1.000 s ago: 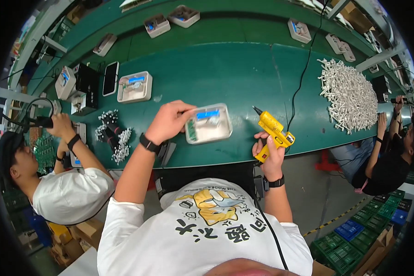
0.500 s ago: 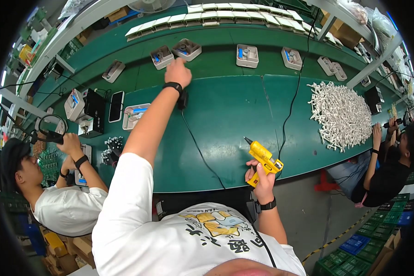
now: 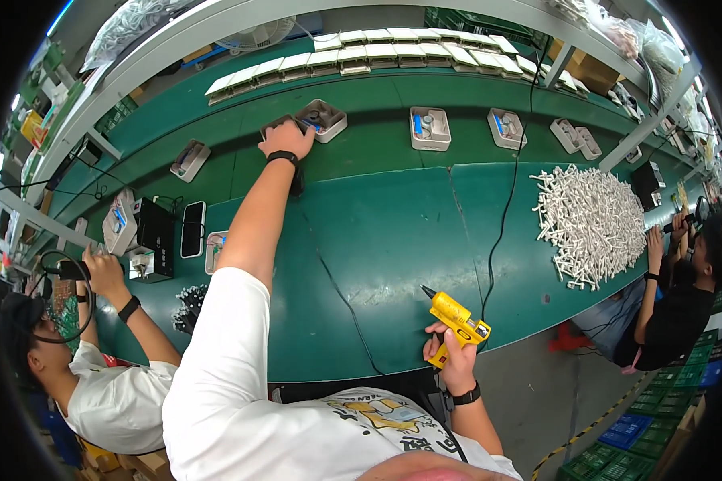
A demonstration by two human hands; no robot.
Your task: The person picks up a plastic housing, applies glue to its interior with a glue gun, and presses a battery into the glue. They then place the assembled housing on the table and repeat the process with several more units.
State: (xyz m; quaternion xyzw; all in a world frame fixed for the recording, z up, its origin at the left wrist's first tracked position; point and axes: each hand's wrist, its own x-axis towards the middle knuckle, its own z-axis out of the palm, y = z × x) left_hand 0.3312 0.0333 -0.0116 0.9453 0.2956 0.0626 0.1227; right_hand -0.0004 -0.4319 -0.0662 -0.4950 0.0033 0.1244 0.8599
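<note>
One pale-grey rectangular plastic box (image 3: 278, 121) sits far left under the half-curled left hand (image 3: 289, 141), grip hidden; the near right hand (image 3: 455, 357) wraps a yellow plastic glue gun (image 3: 460, 318). No gluing shows; how much is finished cannot be told.

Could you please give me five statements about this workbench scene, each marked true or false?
1. The right hand holds a yellow plastic glue gun. True.
2. The glue gun's black pointed nozzle faces the person's chest. False: it points away, across the bench.
3. The bare left hand is at a grey rectangular plastic tray. True.
4. The heap of small white pieces lies left of the glue gun. False: it lies to the right.
5. A flat rectangular phone with a black screen lies left of the person's left forearm. True.
</note>
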